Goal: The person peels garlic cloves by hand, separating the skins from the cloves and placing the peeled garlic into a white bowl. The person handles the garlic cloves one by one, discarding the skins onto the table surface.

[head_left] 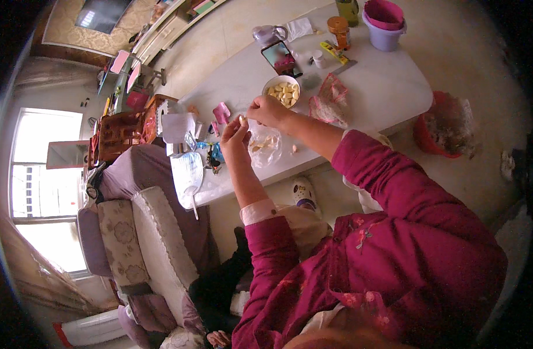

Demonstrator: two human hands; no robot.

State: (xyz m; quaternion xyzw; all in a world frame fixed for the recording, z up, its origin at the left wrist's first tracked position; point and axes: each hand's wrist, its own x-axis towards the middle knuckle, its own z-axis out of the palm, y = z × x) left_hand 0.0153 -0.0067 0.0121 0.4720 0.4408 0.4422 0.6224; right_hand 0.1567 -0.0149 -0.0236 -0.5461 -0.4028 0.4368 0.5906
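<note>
Left hand [236, 136], short of the bowl [280, 79], pinches a small pale piece [242, 118], apparently for fine control; right hand [270, 111], at the bowl's near side, is curled, contents unclear. Clear bag [266, 152] lies nearer than the bowl; crumpled cloth [329, 103] crowds its right; phone [280, 59] stands beyond, seemingly for viewing

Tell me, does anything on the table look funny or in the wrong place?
A little: the white hand fan lies with its handle sticking out past the edge of the table, so it might get bumped.
</note>
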